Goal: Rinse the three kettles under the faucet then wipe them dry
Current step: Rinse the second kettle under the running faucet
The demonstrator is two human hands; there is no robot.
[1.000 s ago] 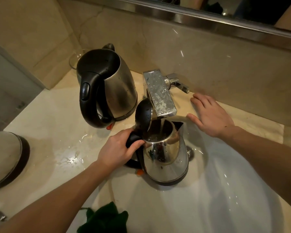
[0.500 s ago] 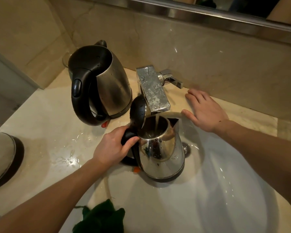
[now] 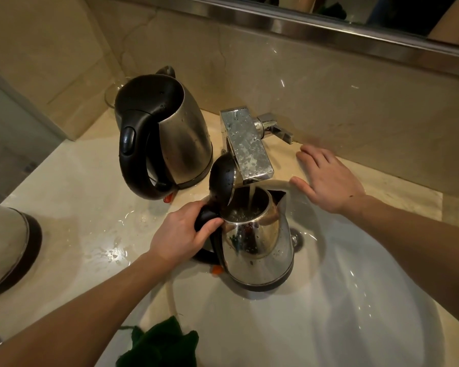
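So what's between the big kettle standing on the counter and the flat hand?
The wet chrome faucet sits between that kettle and the right hand, in the head view.

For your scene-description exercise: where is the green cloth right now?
In the head view, the green cloth lies at the bottom edge, left of centre, by the near rim of the sink.

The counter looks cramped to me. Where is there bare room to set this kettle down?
Free: the wet counter between the tall kettle, the left-edge kettle and the sink; also the strip right of the right hand. Crowded: around the faucet, between held kettle and tall kettle.
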